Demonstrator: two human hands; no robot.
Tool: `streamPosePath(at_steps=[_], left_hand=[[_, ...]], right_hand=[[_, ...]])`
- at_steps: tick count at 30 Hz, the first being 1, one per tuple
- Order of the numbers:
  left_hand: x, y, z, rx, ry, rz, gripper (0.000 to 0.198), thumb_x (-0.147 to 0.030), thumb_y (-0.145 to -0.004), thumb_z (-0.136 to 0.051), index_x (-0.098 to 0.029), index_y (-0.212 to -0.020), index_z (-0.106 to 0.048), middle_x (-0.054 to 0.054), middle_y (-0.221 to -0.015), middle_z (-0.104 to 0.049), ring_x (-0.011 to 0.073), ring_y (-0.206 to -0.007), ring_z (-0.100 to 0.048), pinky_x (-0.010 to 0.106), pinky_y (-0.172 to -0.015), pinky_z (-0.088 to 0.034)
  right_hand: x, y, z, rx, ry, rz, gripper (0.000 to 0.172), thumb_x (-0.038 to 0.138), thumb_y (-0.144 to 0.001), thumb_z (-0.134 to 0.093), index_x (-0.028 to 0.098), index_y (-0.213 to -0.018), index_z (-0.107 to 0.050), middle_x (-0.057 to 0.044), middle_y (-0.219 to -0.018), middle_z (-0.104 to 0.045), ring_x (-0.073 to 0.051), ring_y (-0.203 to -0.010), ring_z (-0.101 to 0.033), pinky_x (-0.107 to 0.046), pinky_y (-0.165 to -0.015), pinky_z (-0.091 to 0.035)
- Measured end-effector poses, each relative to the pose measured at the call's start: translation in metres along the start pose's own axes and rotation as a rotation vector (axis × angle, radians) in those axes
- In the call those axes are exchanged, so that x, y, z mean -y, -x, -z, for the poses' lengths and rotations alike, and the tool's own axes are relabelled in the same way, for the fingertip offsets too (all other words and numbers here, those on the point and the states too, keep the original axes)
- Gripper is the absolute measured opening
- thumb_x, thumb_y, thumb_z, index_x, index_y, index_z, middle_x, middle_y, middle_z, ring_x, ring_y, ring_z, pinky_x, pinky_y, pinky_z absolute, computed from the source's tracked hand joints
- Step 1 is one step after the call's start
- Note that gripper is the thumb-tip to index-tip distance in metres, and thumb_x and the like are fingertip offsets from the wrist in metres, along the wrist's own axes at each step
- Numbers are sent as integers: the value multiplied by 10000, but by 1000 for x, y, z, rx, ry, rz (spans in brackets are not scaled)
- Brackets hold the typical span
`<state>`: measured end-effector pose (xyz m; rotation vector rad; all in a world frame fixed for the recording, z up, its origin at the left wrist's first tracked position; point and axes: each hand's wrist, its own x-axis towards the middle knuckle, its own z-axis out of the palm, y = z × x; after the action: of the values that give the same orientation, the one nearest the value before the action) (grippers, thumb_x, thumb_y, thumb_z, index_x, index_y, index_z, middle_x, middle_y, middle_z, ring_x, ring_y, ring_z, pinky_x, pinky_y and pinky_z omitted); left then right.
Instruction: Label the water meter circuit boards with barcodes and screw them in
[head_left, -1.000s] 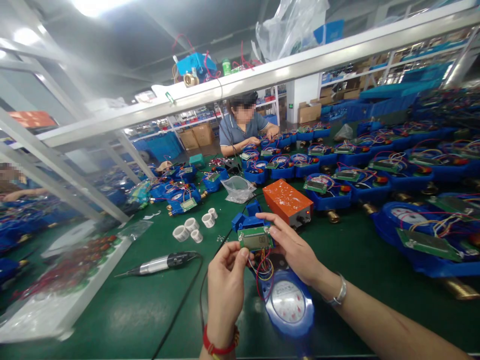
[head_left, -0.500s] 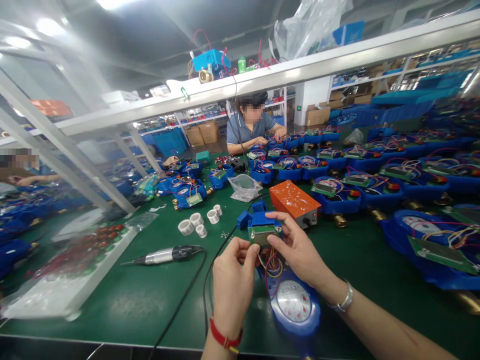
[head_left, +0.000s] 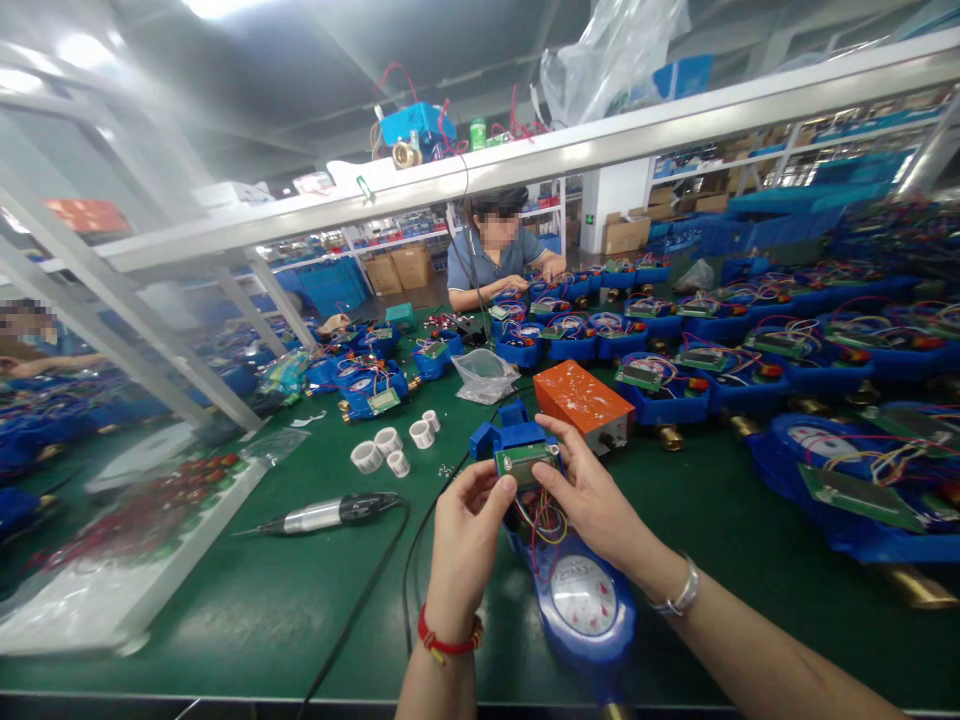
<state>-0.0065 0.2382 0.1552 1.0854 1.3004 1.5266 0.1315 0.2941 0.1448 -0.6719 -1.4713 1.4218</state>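
A green circuit board (head_left: 519, 467) with a display is pinched at both ends, standing tilted against a blue plastic block (head_left: 519, 436). My left hand (head_left: 474, 525) grips its lower left corner between thumb and fingers. On the right side, my right hand (head_left: 589, 495) has its thumb on the board's front and its fingers behind, by the blue block. Below the board, coloured wires (head_left: 546, 520) run into the open compartment of a blue water meter (head_left: 583, 600), whose round dial faces up.
An electric screwdriver (head_left: 322, 514) lies at left, near several white tape rolls (head_left: 387, 442) and small screws. Behind my hands stands an orange power box (head_left: 583, 402). Rows of wired blue meters (head_left: 664, 385) fill the right. A co-worker (head_left: 499, 250) sits across the table.
The view has shifted slightly. My left fingers have moved up a little along the board's left end, and the board looks more tilted. Both hands still hold it.
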Motion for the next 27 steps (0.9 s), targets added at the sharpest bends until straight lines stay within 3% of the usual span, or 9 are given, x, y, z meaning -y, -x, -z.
streamPosePath(at_steps=[5, 10, 15, 22, 27], left_hand=[[6, -1, 5, -45, 16, 47, 345, -364, -714, -761, -132, -960, -694, 86, -924, -714, 175, -832, -654, 274, -777, -504], [10, 0, 5, -80, -42, 32, 334, -365, -751, -728, -136, -986, -666, 78, -953, -703, 180, -865, -651, 276, -781, -501], [8, 2, -2, -42, -157, -70, 332, -328, -798, -678, -139, -1066, -629, 86, -1010, -694, 184, -897, -646, 284, -813, -488], [6, 4, -9, -68, -188, -45, 266, -307, -763, -692, -117, -943, -641, 75, -867, -701, 167, -756, -630, 257, -689, -488], [10, 4, -12, -57, -169, -36, 279, -317, -767, -694, -120, -954, -633, 75, -874, -698, 160, -750, -627, 253, -687, -491]], right_hand=[[-6, 3, -4, -52, 199, 43, 517, 273, -895, -540, 218, -1369, -339, -94, -1240, -572, -211, -1144, -562, -421, -1032, -419], [-1, 3, -12, -92, 149, 5, 457, 220, -867, -550, 209, -1286, -368, -70, -1069, -648, -194, -975, -635, -402, -929, -480], [-1, 1, -9, -89, 67, -5, 388, 222, -843, -585, 215, -1177, -388, -64, -1030, -686, -200, -969, -660, -393, -895, -492], [-6, 5, -3, -108, 201, 28, 197, 183, -832, -565, 215, -968, -426, -47, -921, -681, -203, -886, -670, -355, -795, -499], [-4, 5, -3, -115, 214, 34, 176, 202, -831, -557, 221, -936, -418, -29, -883, -663, -195, -848, -667, -329, -752, -500]])
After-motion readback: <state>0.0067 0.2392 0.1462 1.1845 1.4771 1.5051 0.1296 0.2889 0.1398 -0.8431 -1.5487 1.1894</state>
